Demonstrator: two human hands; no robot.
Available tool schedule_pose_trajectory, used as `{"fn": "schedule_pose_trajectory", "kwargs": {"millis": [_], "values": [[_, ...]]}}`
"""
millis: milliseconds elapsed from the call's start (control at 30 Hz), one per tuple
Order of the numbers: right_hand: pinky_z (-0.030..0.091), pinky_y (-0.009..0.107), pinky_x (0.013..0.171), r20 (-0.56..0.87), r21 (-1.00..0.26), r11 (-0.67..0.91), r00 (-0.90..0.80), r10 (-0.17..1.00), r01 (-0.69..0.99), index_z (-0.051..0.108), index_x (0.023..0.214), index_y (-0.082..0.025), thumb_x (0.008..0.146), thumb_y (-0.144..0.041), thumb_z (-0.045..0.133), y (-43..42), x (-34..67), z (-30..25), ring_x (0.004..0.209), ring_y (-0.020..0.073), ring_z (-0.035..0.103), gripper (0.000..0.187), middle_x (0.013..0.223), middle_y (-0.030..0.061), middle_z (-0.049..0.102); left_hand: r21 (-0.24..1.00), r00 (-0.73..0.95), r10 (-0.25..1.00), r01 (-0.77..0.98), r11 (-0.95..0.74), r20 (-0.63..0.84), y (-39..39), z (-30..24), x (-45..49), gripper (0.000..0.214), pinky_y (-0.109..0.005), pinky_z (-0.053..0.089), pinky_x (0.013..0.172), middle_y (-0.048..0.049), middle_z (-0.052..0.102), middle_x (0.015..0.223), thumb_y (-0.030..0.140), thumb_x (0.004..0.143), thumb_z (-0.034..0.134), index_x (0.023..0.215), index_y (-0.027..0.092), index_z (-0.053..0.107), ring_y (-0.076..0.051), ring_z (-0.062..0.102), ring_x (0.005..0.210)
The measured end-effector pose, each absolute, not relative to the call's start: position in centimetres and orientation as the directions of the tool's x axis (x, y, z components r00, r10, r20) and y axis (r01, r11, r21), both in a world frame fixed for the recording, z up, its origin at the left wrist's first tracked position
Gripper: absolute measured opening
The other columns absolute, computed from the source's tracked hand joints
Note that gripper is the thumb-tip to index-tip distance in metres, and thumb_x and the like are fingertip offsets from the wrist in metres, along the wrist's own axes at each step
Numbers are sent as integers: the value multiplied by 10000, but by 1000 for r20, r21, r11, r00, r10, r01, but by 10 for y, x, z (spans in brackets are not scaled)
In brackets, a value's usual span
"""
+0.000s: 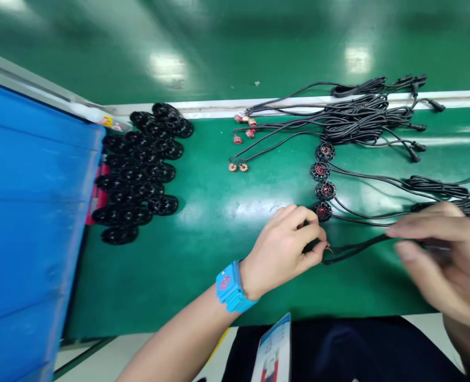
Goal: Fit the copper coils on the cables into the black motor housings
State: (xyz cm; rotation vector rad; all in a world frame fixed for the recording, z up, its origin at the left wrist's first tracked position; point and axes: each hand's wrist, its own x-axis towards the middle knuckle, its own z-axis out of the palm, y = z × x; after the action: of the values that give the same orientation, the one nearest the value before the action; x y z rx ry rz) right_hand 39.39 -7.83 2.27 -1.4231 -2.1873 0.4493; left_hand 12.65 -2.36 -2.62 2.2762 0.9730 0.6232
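Observation:
My left hand (290, 239), with a blue band on its wrist, pinches the end of a black cable (354, 248), where a bit of copper colour shows. Its fingers hide most of that end. The cable runs right to my right hand (450, 260), which is blurred and closed around it, with a dark part under the fingers. Just above my left fingertips stands a column of round black housings (323, 211) with red or copper coils in them and cables leading right.
Bundled black cables (362, 119) with coil ends (238, 140) and dark connectors lie at the back. More bundled cable (437, 187) is at right. Many black cup-like parts (139, 175) are grouped at left, beside a blue bin (27, 223) and a white bottle (95, 114) on the green table (219, 228).

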Motion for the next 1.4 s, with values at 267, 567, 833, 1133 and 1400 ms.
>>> {"fn": "schedule_pose_trajectory", "kwargs": {"millis": [267, 567, 833, 1133, 1400], "values": [[406, 364, 752, 136, -313, 613, -605, 784, 725, 673, 1209, -161, 975, -302, 692, -65, 361, -12, 861, 213, 595, 274, 1059, 81, 740, 671, 719, 695, 516, -533, 0, -20, -21, 120, 96, -348, 538, 834, -35, 673, 971, 225, 931, 725, 1020, 216, 759, -197, 608, 891], [413, 331, 756, 283, -523, 550, -475, 833, 651, 656, 1110, -196, 985, -153, 672, -64, 368, 2, 810, 158, 588, 133, 969, 17, 750, 986, 661, 734, 149, 76, -156, -22, -11, 132, 398, -342, 604, 862, -66, 732, 1124, 79, 836, 653, 1201, 217, 579, -177, 718, 961], [460, 308, 741, 312, -600, 516, -415, 854, 611, 650, 1097, -199, 992, -183, 666, -65, 369, 12, 765, 129, 627, 108, 916, 0, 746, 806, 640, 736, -305, 508, -222, -30, -18, 146, 186, -272, 629, 796, -71, 755, 1029, 181, 867, 785, 964, 189, 626, -146, 759, 871], [459, 298, 684, 387, -618, 517, -343, 856, 592, 667, 1127, -178, 986, -198, 690, -62, 361, 12, 678, 112, 611, 145, 786, -20, 703, 673, 631, 727, -416, 611, -270, -36, -20, 151, 217, -178, 592, 753, 0, 741, 867, 174, 828, 865, 930, 162, 674, -85, 734, 772], [449, 324, 674, 426, -611, 548, -347, 836, 571, 724, 1096, -157, 924, -114, 747, -63, 361, 11, 676, 112, 622, 179, 809, 1, 726, 805, 495, 848, -414, 424, -192, -42, -21, 151, 327, -202, 630, 803, -10, 778, 930, 132, 800, 884, 1034, 188, 663, -111, 765, 814]]}}
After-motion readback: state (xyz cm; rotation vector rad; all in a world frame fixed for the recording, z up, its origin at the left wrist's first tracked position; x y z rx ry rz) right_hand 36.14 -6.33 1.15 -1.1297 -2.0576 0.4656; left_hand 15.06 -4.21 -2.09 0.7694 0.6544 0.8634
